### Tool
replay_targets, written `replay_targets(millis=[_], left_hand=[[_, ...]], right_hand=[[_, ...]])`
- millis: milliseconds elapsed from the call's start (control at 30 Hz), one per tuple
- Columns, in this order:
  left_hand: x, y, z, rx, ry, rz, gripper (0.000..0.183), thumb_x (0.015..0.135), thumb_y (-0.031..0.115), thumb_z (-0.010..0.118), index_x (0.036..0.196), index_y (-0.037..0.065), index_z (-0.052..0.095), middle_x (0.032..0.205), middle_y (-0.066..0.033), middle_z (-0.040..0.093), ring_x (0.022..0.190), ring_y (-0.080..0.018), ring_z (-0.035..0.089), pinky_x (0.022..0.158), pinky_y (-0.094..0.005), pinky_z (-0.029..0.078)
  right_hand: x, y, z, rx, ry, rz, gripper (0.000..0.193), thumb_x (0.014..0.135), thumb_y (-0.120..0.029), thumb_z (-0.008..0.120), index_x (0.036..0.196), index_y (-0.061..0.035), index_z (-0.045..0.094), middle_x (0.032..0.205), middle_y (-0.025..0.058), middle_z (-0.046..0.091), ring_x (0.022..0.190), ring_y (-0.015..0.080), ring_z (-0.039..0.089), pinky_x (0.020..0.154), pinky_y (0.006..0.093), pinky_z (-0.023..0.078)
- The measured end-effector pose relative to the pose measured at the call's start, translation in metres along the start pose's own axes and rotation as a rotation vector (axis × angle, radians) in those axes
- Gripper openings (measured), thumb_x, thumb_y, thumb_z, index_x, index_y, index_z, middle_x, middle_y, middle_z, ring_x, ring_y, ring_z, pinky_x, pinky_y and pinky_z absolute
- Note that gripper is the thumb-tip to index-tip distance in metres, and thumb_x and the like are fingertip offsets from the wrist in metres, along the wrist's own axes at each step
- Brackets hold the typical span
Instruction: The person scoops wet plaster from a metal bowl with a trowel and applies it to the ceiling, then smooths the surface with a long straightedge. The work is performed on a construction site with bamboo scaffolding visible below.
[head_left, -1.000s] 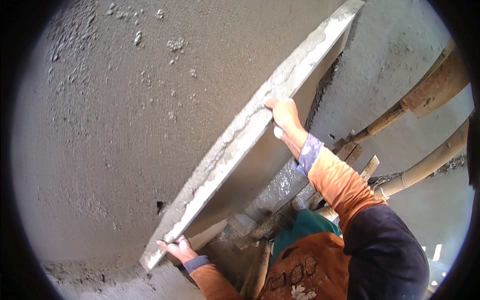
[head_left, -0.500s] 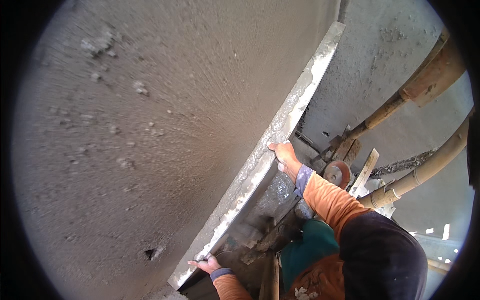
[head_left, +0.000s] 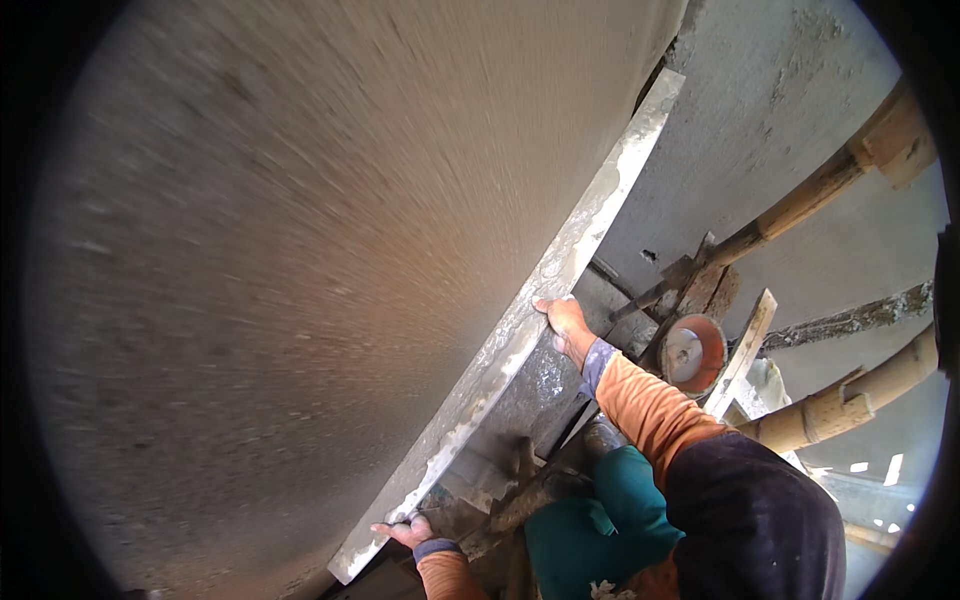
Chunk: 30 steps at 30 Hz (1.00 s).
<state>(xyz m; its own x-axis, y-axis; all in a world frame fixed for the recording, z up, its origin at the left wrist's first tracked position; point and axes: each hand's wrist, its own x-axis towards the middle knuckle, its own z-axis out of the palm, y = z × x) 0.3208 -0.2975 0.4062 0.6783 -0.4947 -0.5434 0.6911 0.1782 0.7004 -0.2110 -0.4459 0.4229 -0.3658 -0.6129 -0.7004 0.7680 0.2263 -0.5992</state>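
A long straightedge (head_left: 592, 218), pale and smeared with wet mortar, lies slantwise along a grey plastered wall (head_left: 300, 250). My right hand (head_left: 568, 325) grips it near its middle, thumb over the mortar-covered face and the other fingers mostly hidden behind. Close to its lower end, my left hand (head_left: 408, 531) holds the same straightedge, with the thumb side showing and the remaining fingers partly out of sight. Both hands carry grey mortar. The wall surface is smeared by motion in this view.
Right of my right forearm sits a reddish round bucket (head_left: 693, 354), beside an upright wooden board (head_left: 742, 352). Bamboo poles (head_left: 790, 212) cross the right side before another grey wall (head_left: 740, 130). Below are my teal-clad legs (head_left: 590, 520) and mortar-stained planks.
The straightedge and both hands have shifted slightly down in the view, still against the wall. The wall has become more blurred, and more of the bucket and my teal-clad legs shows.
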Motion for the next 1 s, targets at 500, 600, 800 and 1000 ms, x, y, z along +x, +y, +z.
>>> replay_targets(millis=[500,600,800,1000], left_hand=[[-0.059,0.050,0.017,0.132,0.102,0.123,0.110,0.074,0.084,0.052,0.146,0.003,0.035,0.146,-0.0115,0.043,0.124,-0.0302,0.048,0.105,-0.0491,0.044],[-0.073,0.047,0.033,0.247,0.101,0.058,0.121,0.068,0.092,0.043,0.145,-0.002,0.034,0.147,-0.0137,0.042,0.127,-0.0325,0.047,0.104,-0.0535,0.044],[-0.077,0.047,0.048,0.344,0.189,0.133,0.104,0.064,0.097,0.035,0.096,0.002,0.061,0.082,-0.0024,0.059,0.066,-0.0184,0.050,0.062,-0.0295,0.049],[-0.091,0.028,0.066,0.332,0.285,0.005,0.104,0.061,0.098,0.042,0.110,0.007,0.055,0.094,-0.0011,0.057,0.062,-0.0155,0.046,0.046,-0.0278,0.034]], right_hand=[[0.039,0.028,-0.008,0.169,-0.109,0.223,0.035,0.086,-0.003,0.069,0.114,0.0078,0.052,0.097,0.0184,0.065,0.082,0.0328,0.068,0.070,0.0460,0.057],[0.046,0.028,-0.015,0.237,-0.127,0.241,0.029,0.088,-0.003,0.066,0.113,0.0068,0.055,0.095,0.0172,0.066,0.081,0.0314,0.068,0.072,0.0467,0.058],[0.046,0.034,-0.011,0.340,-0.110,0.263,0.019,0.092,-0.004,0.063,0.106,0.0068,0.059,0.096,0.0171,0.066,0.085,0.0292,0.068,0.076,0.0452,0.059],[0.043,0.024,-0.020,0.269,-0.144,0.216,0.024,0.092,-0.004,0.062,0.113,0.0057,0.056,0.101,0.0158,0.066,0.091,0.0297,0.067,0.082,0.0463,0.057]])
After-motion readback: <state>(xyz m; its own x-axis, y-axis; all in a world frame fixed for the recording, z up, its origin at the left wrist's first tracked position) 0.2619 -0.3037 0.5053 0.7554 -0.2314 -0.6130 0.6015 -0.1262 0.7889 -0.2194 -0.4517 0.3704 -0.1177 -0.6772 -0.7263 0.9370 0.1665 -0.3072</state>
